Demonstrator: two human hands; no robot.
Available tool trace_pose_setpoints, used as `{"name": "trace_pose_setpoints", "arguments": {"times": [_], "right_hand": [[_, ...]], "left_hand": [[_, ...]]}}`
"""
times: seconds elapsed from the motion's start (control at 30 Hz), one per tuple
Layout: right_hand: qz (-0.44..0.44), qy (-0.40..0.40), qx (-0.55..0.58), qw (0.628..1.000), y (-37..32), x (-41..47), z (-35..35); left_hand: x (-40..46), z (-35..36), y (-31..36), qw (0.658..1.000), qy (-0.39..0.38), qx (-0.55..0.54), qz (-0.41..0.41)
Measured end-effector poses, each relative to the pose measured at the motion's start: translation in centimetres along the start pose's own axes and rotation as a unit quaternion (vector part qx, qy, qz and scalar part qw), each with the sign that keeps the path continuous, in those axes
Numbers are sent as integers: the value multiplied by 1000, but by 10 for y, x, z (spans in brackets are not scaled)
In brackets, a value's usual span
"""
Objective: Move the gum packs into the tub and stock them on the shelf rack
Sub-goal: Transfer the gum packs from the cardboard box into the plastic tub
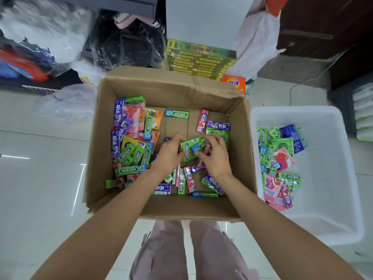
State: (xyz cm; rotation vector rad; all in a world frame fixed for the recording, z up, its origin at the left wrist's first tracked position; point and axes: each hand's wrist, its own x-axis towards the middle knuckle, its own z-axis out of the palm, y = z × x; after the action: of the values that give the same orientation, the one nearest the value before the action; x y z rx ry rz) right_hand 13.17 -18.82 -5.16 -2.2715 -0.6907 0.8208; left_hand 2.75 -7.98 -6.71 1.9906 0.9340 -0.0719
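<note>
Two hands are working inside an open cardboard box [173, 83] on the floor in the head view, gathering a small bunch of gum packs [193, 147] between them. The left hand [169, 154] is curling its fingers round the bunch's near-left edge, while the right hand [217, 156] is pinching the packs from the other side, apparently so that several can be lifted at once. Many loose packs are lying along the box's left wall and near edge, so most of the transfer is judged still to be done. Just beside the box, on the person's right, a white tub [341, 190] is already holding a pile of packs [280, 164], positioned for a short carry. Green packs are reading "DOUBLEMINT"; purple and pink ones are carrying Chinese characters. No shelf rack is showing.
</note>
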Motion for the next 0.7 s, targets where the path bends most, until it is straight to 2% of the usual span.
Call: {"name": "trace_pose_setpoints", "arguments": {"times": [0.17,0.27,0.5,0.7], "right_hand": [[29,4,45,999,-12,3,2],[33,4,78,996,-19,2,6],[-25,17,68,997,-45,-3,-8],[-89,62,109,988,-62,-17,-42]], "left_hand": [[-5,-11,10,996,3,-84,-4],[-9,-16,12,984,-2,-174,-25],[-27,-37,33,941,39,-330,-58],[-43,-54,78,926,72,-371,-19]]}}
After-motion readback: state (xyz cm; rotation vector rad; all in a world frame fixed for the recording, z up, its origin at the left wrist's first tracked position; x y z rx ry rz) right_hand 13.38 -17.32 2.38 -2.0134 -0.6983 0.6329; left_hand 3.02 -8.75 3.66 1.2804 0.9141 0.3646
